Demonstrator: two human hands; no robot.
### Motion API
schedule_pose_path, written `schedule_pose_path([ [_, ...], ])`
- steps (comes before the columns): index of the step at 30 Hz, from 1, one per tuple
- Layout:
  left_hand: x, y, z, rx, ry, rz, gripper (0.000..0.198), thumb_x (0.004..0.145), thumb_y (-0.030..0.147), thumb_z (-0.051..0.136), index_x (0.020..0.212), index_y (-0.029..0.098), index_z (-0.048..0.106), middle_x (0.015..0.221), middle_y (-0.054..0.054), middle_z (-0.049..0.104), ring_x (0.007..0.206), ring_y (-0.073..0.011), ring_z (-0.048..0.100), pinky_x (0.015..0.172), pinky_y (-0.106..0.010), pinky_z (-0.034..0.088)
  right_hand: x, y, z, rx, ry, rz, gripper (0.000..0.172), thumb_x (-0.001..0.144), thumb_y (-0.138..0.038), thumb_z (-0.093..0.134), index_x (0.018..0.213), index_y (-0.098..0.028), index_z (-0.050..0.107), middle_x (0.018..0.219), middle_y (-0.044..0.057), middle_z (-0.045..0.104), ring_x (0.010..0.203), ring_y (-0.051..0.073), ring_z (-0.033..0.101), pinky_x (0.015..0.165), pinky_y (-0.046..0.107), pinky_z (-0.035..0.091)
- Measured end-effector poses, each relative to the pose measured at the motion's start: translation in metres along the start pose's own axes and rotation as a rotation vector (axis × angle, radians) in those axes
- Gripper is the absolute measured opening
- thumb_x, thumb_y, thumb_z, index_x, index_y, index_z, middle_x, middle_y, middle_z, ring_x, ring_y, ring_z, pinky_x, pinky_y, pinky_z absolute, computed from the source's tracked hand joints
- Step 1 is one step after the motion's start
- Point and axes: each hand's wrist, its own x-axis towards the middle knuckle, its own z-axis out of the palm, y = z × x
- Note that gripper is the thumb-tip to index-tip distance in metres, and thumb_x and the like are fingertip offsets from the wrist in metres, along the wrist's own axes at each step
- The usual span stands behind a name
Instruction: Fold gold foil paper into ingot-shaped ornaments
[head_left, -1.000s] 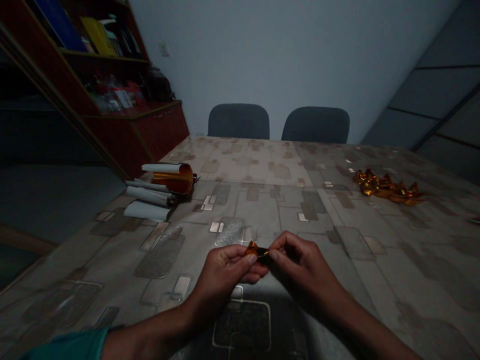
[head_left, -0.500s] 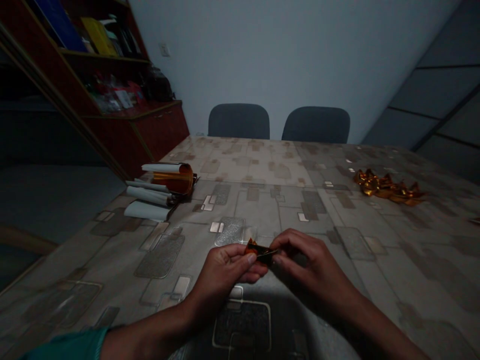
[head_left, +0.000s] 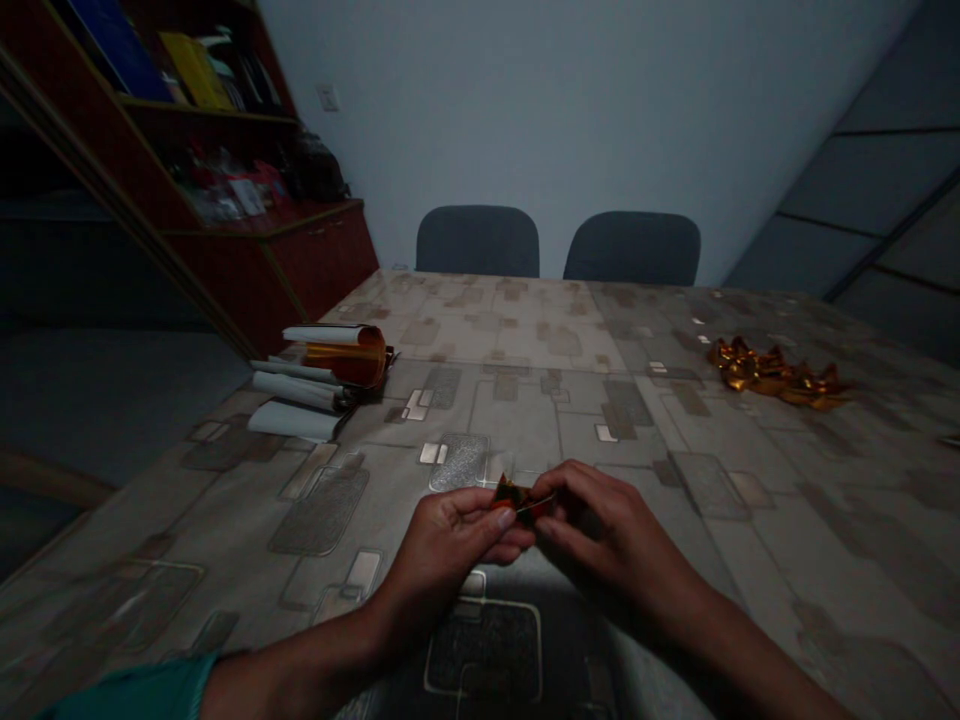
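A small piece of shiny orange foil paper (head_left: 516, 498) is held just above the table (head_left: 525, 400), near its front edge. My left hand (head_left: 450, 545) pinches its left end between thumb and forefinger. My right hand (head_left: 607, 530) pinches the right end, fingers curled closed over it. The two hands meet at the foil, thumbs nearly touching.
Rolled sheets of white and orange paper (head_left: 322, 375) lie at the table's left edge. A pile of folded gold foil pieces (head_left: 776, 372) sits at the far right. Two dark chairs (head_left: 555, 243) stand behind the table, a red wooden cabinet (head_left: 247, 200) at the left.
My right hand has shifted slightly right and then back in against the foil, and the foil piece has turned a little between the fingers. Everything else is as before.
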Motion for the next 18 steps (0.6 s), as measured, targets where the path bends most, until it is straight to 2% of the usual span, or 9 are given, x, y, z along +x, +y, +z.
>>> schedule_pose_path([
  [4, -0.0023, 0.0021, 0.001, 0.029, -0.005, 0.024, 0.034, 0.072, 0.038, 0.082, 0.091, 0.011, 0.077, 0.082, -0.011, 0.079, 0.077, -0.0184, 0.074, 0.069, -0.023, 0.057, 0.0014, -0.0011, -0.0005, 0.041, -0.035, 0.026, 0.01, 0.083, -0.012, 0.061, 0.08, -0.022, 0.063, 0.08, 0.003, 0.066, 0.076, 0.018, 0.061, 0.068, 0.03, 0.045],
  [7, -0.0039, 0.0007, 0.0006, 0.046, -0.048, 0.025, 0.035, 0.076, 0.04, 0.079, 0.095, 0.011, 0.077, 0.086, -0.012, 0.079, 0.081, -0.02, 0.074, 0.072, -0.025, 0.057, 0.0019, -0.0005, 0.0004, 0.048, -0.04, 0.02, 0.013, 0.086, -0.015, 0.059, 0.075, -0.021, 0.062, 0.081, 0.004, 0.067, 0.079, 0.02, 0.062, 0.073, 0.033, 0.045],
  [13, -0.005, -0.0033, -0.0007, 0.076, -0.127, 0.031, 0.033, 0.086, 0.042, 0.07, 0.102, 0.013, 0.077, 0.097, -0.013, 0.078, 0.092, -0.0234, 0.074, 0.078, -0.029, 0.058, 0.0014, 0.0047, 0.0059, -0.005, -0.007, 0.027, 0.013, 0.086, -0.016, 0.059, 0.074, -0.021, 0.062, 0.075, 0.003, 0.066, 0.07, 0.018, 0.06, 0.065, 0.031, 0.045],
  [18, -0.0033, -0.0021, -0.0012, 0.071, -0.099, 0.035, 0.032, 0.082, 0.04, 0.074, 0.099, 0.013, 0.077, 0.095, -0.012, 0.078, 0.089, -0.022, 0.074, 0.077, -0.027, 0.058, 0.0016, 0.0035, 0.0057, 0.025, -0.007, 0.016, 0.014, 0.086, -0.016, 0.059, 0.074, -0.021, 0.064, 0.075, 0.003, 0.066, 0.07, 0.018, 0.061, 0.067, 0.031, 0.046],
])
